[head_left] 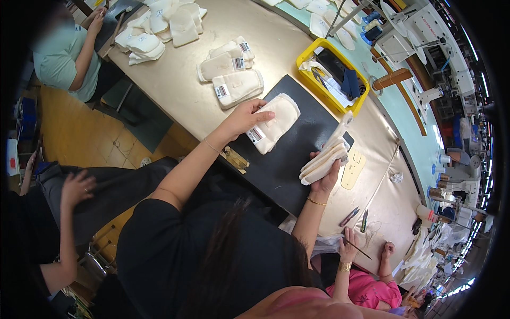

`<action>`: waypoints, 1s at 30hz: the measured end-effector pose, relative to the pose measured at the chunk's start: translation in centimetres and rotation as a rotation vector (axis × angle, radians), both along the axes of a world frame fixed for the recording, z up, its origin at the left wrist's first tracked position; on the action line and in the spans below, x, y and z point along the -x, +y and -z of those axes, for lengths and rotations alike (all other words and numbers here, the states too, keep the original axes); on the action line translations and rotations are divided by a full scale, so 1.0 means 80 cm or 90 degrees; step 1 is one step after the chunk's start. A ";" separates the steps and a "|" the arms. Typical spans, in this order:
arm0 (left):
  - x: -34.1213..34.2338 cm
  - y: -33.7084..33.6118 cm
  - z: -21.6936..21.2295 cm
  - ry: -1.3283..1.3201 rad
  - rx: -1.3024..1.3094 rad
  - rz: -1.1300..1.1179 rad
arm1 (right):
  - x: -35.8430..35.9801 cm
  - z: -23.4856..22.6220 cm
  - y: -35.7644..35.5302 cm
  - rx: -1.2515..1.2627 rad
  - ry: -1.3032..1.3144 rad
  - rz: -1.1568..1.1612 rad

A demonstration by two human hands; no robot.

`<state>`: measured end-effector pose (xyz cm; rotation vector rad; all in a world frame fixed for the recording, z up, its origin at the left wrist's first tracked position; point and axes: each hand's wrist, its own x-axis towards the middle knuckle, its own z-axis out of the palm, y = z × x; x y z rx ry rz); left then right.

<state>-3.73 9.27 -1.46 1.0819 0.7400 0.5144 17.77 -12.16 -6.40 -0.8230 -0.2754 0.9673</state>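
Note:
My left hand [246,118] pinches a cream padded fabric piece [281,118] with its thumb on top. The piece is rounded at one end and has a small printed label near a lower corner. In my right hand [325,179] is a fanned stack of similar cream fabric pieces [322,161], held edge-on with labels partly showing. Both hands are above a black mat [287,170] on the table. Beyond my left hand lie more labelled fabric pieces [240,87] in small overlapping piles.
A yellow tray [320,92] holding scissors and papers stands beyond the mat. A slotted pale template [353,169] and small hand tools [349,217] lie to the right. Fabric heaps [183,24] are at the far left. Co-workers sit left and right; sewing machines [419,40] stand behind.

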 end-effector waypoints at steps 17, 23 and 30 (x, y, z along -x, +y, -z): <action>0.002 -0.010 -0.075 0.316 -0.684 0.169 | 0.061 -0.159 0.033 0.242 -1.268 -0.322; -0.006 -0.013 -0.071 0.263 -0.356 0.279 | 0.078 -0.132 0.036 0.372 -1.280 -0.261; 0.018 0.018 -0.033 0.035 0.062 0.229 | 0.083 -0.126 0.067 0.197 -1.263 -0.303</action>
